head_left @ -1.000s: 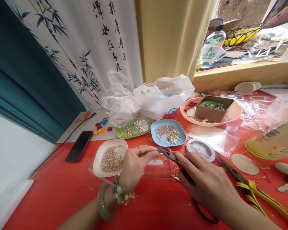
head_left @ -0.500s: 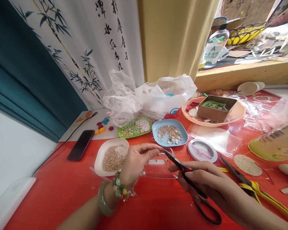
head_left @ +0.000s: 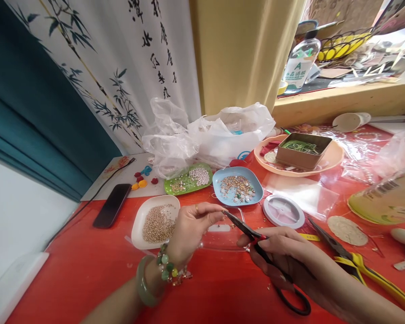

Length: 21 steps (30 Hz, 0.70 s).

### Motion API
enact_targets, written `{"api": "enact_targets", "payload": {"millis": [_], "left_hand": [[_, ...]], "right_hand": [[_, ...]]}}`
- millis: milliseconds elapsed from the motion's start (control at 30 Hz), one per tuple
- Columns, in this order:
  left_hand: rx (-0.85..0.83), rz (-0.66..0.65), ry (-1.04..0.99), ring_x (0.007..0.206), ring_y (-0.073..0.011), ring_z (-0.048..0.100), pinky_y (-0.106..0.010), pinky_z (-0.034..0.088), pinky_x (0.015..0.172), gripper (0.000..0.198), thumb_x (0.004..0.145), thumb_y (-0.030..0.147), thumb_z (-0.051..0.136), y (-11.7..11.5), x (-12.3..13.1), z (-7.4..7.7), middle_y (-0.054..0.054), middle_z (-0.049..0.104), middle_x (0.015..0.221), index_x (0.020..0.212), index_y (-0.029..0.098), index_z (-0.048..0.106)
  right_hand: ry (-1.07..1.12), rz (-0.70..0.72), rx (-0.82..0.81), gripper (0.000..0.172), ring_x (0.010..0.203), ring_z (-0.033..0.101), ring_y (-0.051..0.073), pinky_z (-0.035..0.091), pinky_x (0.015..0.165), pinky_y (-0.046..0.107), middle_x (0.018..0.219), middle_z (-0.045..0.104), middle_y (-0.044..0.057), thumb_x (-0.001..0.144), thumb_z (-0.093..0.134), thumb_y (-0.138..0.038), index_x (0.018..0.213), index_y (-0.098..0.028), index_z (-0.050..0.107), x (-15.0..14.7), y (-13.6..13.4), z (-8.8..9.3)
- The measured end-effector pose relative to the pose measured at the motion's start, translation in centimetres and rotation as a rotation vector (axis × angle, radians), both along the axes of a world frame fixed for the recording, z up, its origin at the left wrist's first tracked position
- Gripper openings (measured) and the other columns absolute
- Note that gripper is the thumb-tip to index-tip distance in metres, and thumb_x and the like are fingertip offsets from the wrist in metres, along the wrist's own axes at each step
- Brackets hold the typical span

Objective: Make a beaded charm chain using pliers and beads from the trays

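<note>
My left hand [head_left: 192,229] is closed in a pinch, thumb against forefinger, above the middle of the red table. Whatever sits between those fingertips is too small to make out. In my right hand [head_left: 290,252] is a pair of black-handled scissors [head_left: 245,228], one loop hanging below the palm. Their pointed tips meet the left fingertips. Under the hands lies a clear plastic tray [head_left: 219,245], partly hidden. Left of my left hand stands a white dish [head_left: 137,225] of small gold beads, and a blue dish [head_left: 219,198] of mixed beads sits just beyond.
A green dish [head_left: 185,188] with pearly beads lies near plastic bags [head_left: 219,139]. To the right are a spool [head_left: 268,216], yellow-handled pliers [head_left: 353,263] and a peach plate [head_left: 337,157] bearing a metal tin [head_left: 300,159]. A phone [head_left: 113,204] lies at left.
The scissor tips have moved slightly left, closer against the pinched left fingertips. The whole view has shifted a little; the dishes stay in place.
</note>
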<state>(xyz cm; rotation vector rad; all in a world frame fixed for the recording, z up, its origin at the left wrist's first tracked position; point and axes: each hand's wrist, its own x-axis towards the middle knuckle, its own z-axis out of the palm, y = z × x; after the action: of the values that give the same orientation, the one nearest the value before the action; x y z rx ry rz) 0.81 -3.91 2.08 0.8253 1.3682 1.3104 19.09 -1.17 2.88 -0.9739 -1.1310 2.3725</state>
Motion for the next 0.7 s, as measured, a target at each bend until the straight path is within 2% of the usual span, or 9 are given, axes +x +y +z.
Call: {"api": "enact_targets", "payload": {"millis": [167, 433, 700], "left_hand": [[-0.007, 0.000, 0.025, 0.040, -0.0061, 0.044, -0.016, 0.030, 0.036, 0.007, 0.060, 0.023, 0.071, 0.02, -0.01, 0.08, 0.003, 0.054, 0.042, 0.066, 0.018, 0.071], [0.078, -0.014, 0.091, 0.051, -0.0079, 0.051, -0.017, 0.040, 0.045, 0.005, 0.063, 0.020, 0.070, -0.08, -0.05, -0.12, -0.001, 0.064, 0.062, 0.066, 0.017, 0.071], [0.086, -0.025, 0.086, 0.054, -0.0086, 0.053, -0.018, 0.043, 0.049, 0.003, 0.066, 0.020, 0.069, -0.24, 0.02, 0.06, 0.000, 0.065, 0.064, 0.068, 0.018, 0.071]], "right_hand": [[-0.021, 0.003, 0.035, 0.028, 0.039, 0.031, 0.005, 0.020, 0.039, 0.019, 0.050, 0.041, -0.004, 0.069, 0.052, -0.030, 0.085, -0.012, 0.066, -0.13, 0.00, 0.27], [-0.020, 0.001, 0.016, 0.028, 0.040, 0.030, 0.005, 0.019, 0.038, 0.019, 0.050, 0.041, -0.004, 0.068, 0.053, -0.030, 0.085, -0.012, 0.065, -0.09, 0.10, 0.50], [-0.055, 0.007, 0.061, 0.025, 0.041, 0.027, 0.005, 0.018, 0.039, 0.020, 0.051, 0.039, -0.005, 0.070, 0.053, -0.029, 0.085, -0.013, 0.065, 0.11, 0.10, 0.60]]}}
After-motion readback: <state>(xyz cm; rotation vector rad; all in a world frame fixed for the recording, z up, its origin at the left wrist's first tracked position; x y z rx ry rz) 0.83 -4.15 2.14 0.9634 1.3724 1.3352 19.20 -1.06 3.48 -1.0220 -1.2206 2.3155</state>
